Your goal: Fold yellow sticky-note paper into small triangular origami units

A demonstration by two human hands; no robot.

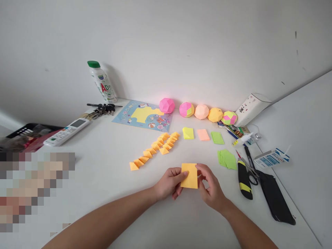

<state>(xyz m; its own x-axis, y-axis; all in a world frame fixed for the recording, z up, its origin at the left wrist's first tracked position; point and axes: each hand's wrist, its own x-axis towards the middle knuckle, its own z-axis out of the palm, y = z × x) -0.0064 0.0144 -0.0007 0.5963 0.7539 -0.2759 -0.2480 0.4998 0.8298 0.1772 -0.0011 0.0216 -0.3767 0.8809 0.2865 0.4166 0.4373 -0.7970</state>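
Observation:
A square of yellow-orange paper (190, 178) is held up in front of me, above the table. My left hand (168, 181) is closed on its left side, thumb on the front and fingers behind. At the right edge is my right hand (211, 185), its index fingertip on the upper corner and the other fingers curled by the side; the tips are partly hidden. Beyond the hands lie two slanting rows of folded orange paper pieces (147, 153). Small stacks of yellow (188, 133), peach (203, 135) and green paper (217, 137) sit to their right.
Several faceted paper balls, including a pink one (167, 105), line the wall beside a blue printed card (142, 116). Left: bottle (103, 83), keys (103, 109), remote control (67, 132). Right: crumpled green paper (227, 159), utility knife (244, 180), scissors (252, 178), black pouch (276, 197).

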